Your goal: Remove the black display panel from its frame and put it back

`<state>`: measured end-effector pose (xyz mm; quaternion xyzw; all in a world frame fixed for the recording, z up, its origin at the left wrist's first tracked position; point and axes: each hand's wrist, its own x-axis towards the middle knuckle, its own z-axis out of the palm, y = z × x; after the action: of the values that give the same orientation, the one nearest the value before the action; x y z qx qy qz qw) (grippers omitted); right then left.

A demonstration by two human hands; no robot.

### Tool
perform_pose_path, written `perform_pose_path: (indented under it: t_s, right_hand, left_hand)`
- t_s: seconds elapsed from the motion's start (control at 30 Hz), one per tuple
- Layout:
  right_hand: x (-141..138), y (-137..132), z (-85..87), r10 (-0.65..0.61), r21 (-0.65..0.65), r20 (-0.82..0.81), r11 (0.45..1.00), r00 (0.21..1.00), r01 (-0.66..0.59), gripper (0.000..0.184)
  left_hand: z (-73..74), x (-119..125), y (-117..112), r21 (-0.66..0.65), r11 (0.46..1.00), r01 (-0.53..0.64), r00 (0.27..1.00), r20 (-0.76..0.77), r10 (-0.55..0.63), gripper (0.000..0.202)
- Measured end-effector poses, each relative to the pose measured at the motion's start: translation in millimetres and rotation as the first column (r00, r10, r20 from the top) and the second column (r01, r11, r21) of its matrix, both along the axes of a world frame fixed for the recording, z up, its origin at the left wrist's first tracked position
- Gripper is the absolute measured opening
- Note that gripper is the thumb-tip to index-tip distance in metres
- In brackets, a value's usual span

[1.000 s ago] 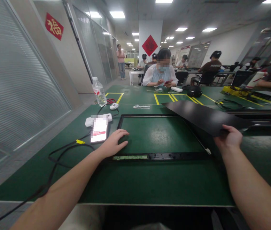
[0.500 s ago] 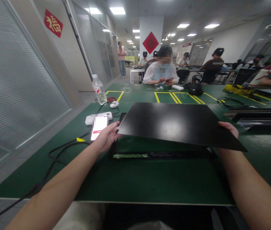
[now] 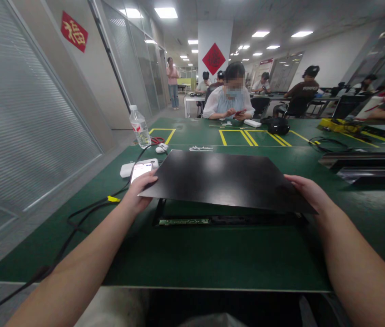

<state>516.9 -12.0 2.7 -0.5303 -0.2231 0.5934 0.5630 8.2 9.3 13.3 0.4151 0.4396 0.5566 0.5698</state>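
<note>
The fingers of the left hand (image 3: 139, 193) are closed on the left edge of a black sheet (image 3: 219, 181), parted only by its thickness. The fingers of the right hand (image 3: 310, 193) hold the right edge, but how they bend below is hidden. The step in hand seems to be handling the sheet above the black frame (image 3: 247, 220); any shift calls for both hands moving together. The sheet is slightly tilted; its near edge is apart from the frame, which lies on the green tabletop (image 3: 213, 259). Beside the left hand is a phone (image 3: 142, 170).
</note>
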Motion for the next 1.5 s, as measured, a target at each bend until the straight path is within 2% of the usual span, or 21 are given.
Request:
perform_pose_path:
  t_s: [0.07, 0.1, 0.2, 0.3, 0.57, 0.8, 0.93, 1.07, 1.27, 1.5]
  right_hand:
    - [4, 1, 2.8, 0.059, -0.06, -0.006, 0.996, 0.998, -0.059, 0.024]
    - [5, 2, 4.3, 0.059, -0.044, -0.006, 0.997, 0.998, -0.059, 0.026]
    - [4, 5, 7.5, 0.004, 0.037, 0.009, 0.999, 1.0, -0.005, 0.035]
    - [-2, 6, 7.5, -0.045, 0.02, 0.047, 0.999, 0.998, 0.045, 0.038]
    - [-4, 6, -1.3, -0.111, 0.036, 0.196, 0.994, 0.974, 0.106, 0.028]
    - [4, 6, -6.5, -0.067, 0.063, 0.302, 0.997, 0.951, 0.05, 0.024]
    - [4, 6, -9.1, -0.054, 0.084, 0.375, 0.996, 0.926, 0.025, 0.029]
    - [6, 8, -13.5, -0.09, 0.101, 0.427, 0.994, 0.9, 0.051, 0.033]
    - [6, 10, -17.5, -0.183, 0.117, 0.499, 0.983, 0.847, 0.143, 0.028]
    - [6, 9, -17.3, -0.197, 0.106, 0.534, 0.98, 0.822, 0.166, 0.029]
  left_hand:
    - [3.4, -1, -2, 0.062, 0.997, -0.049, 0.999, -0.007, 0.05, 0.048]
    - [4.3, -3, -2, 0.087, 0.994, -0.069, 0.997, -0.01, 0.071, 0.048]
    - [3.5, -7, -1, 0.139, 0.985, -0.104, 0.994, -0.01, 0.106, 0.047]
    - [-1.0, -12, 1, 0.161, 0.978, -0.129, 0.991, -0.006, 0.132, 0.047]
    - [-4.5, -4, -2, 0.12, 0.985, -0.124, 0.992, -0.007, 0.126, 0.046]
    - [-2.1, 6, -7, 0.092, 0.984, -0.153, 0.988, 0.001, 0.154, 0.051]
    - [-1.9, 5, -7, 0.086, 0.985, -0.15, 0.988, -0.013, 0.152, 0.053]
    - [-2.3, 10, -10, 0.092, 0.988, -0.122, 0.992, -0.018, 0.124, 0.054]
    - [-6.0, 18, -12, 0.048, 0.994, -0.095, 0.994, -0.041, 0.097, 0.046]
    - [-15.6, 17, -10, 0.014, 0.998, -0.058, 0.996, -0.07, 0.058, 0.043]
